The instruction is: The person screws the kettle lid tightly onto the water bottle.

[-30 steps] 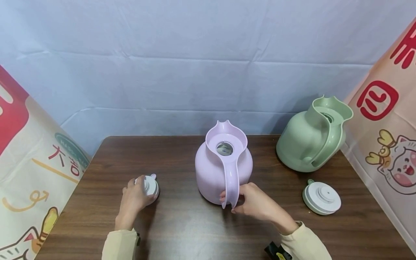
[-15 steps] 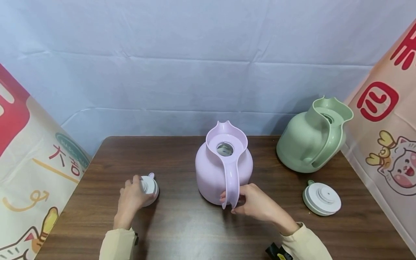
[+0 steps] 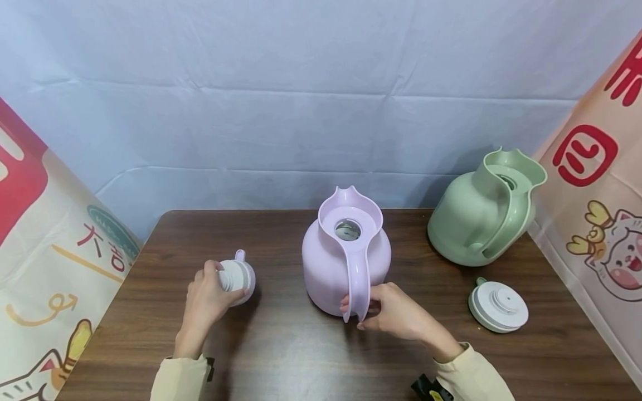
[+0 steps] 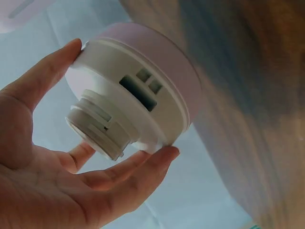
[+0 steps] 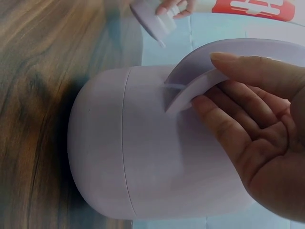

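A big pale blue cloth (image 3: 251,128) is hanging behind everything, with fold lines going over it. The brown table (image 3: 291,356) is coming next, showing wood stripes. A picture sheet (image 3: 55,223) is sloping down along my left side, and a pink picture sheet (image 3: 617,195) is sloping down along my right, showing red marks and a cartoon cat.

The purple jug (image 3: 321,267) is standing upright near the middle of the table, and its round mouth (image 3: 348,229) is facing up with no lid on. The green jug (image 3: 456,217) is standing farther back, near the right edge, and it is missing its lid too.

My right hand (image 3: 393,312) is holding the low end of the purple handle (image 3: 358,278). My thumb is pressing one side and my fingers are curling round the other. My left hand (image 3: 205,295) is pinching the purple lid (image 3: 238,278) by its sides, with my thumb and fingers bending round it. I am holding that lid upside down, well apart from the purple jug, on its left. Its white plug is facing my palm.

The green lid (image 3: 501,306) is lying on the table in front of the green jug, and its white side is facing up.
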Available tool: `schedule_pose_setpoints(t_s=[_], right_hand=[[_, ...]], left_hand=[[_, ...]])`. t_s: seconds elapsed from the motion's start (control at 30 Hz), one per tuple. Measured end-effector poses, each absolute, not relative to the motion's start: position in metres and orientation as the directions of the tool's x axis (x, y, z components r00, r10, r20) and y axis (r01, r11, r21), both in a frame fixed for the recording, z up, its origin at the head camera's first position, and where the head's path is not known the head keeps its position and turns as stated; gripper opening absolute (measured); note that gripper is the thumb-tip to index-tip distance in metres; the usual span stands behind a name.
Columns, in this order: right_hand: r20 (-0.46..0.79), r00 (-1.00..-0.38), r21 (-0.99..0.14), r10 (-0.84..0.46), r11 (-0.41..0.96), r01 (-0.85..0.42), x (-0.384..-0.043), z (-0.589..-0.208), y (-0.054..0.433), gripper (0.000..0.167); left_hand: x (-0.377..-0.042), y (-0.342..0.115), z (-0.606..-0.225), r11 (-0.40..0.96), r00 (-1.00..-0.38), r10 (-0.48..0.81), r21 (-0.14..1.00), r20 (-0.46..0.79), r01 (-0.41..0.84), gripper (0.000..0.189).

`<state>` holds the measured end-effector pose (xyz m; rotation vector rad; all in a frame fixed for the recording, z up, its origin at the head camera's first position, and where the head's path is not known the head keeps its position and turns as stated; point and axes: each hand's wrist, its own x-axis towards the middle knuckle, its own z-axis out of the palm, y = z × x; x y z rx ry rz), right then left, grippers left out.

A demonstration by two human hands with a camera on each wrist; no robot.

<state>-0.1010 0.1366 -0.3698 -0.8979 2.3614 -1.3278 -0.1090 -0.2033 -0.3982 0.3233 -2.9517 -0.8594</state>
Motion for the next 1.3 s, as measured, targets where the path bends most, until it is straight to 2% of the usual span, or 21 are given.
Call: schedule_pose_setpoints(t_s=[0.3, 0.77, 1.3], right_hand=[[0.055, -0.752, -0.886, -0.657, 0.314, -0.34, -0.101, -0.371, 0.138, 0.034], [0.055, -0.758, -0.874, -0.65, 0.336, -0.352, -0.101, -0.371, 0.139, 0.033], [0.053, -0.757, -0.885, -0.651, 0.32, -0.337, -0.101, -0.372, 0.139, 0.033]], left_hand=[[-0.105, -0.195, -0.377, 0.8, -0.991, -0.133, 0.588, -0.022, -0.12, 0.076], [-0.104, -0.184, -0.355, 0.777, -0.995, -0.088, 0.623, -0.04, -0.094, 0.085], [-0.105, -0.172, -0.326, 0.77, -0.998, -0.055, 0.637, 0.002, -0.042, 0.077]])
